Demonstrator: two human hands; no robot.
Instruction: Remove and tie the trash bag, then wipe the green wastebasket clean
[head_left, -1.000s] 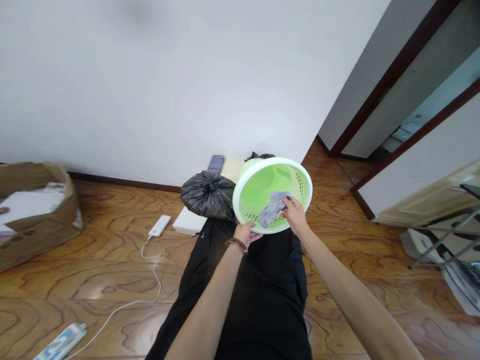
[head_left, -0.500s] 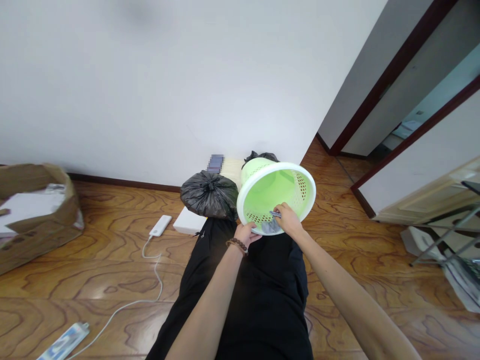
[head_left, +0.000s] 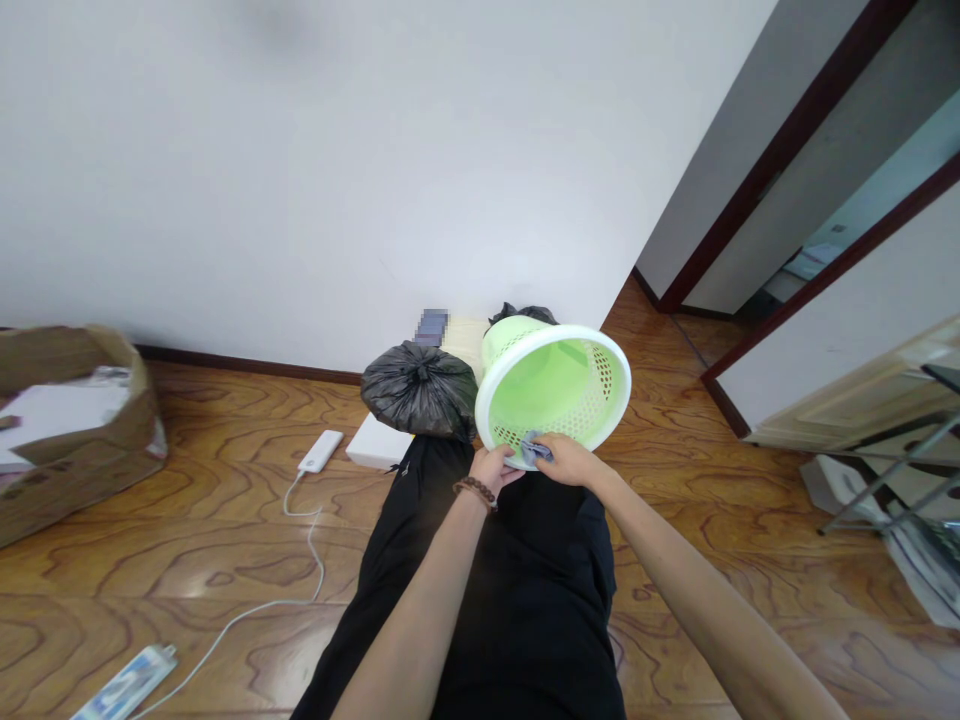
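Note:
A light green plastic basket [head_left: 547, 385] with a white rim and perforated sides rests tilted on its side above my lap, its mouth facing me. My left hand [head_left: 491, 468] grips the lower left of the rim, thumb on the inner side and fingers beneath. In my right hand [head_left: 564, 460] is a bunched grey-blue cloth [head_left: 536, 449], pressed against the lower rim just right of my left hand. The fingers of the right hand are closed around the cloth, and part of it is hidden by them.
A tied black garbage bag [head_left: 421, 390] stands left of the basket, near a white box [head_left: 379, 443]. On the wooden floor lie a white power bank-like device [head_left: 321, 452], its cable and a power strip [head_left: 129, 685]. A cardboard box [head_left: 90, 450] sits far left; a metal-legged rack [head_left: 892, 485] stands right.
My right hand has come out from inside the basket to the lower rim, bringing the cloth left and down. The left hand and the basket stay nearly in place.

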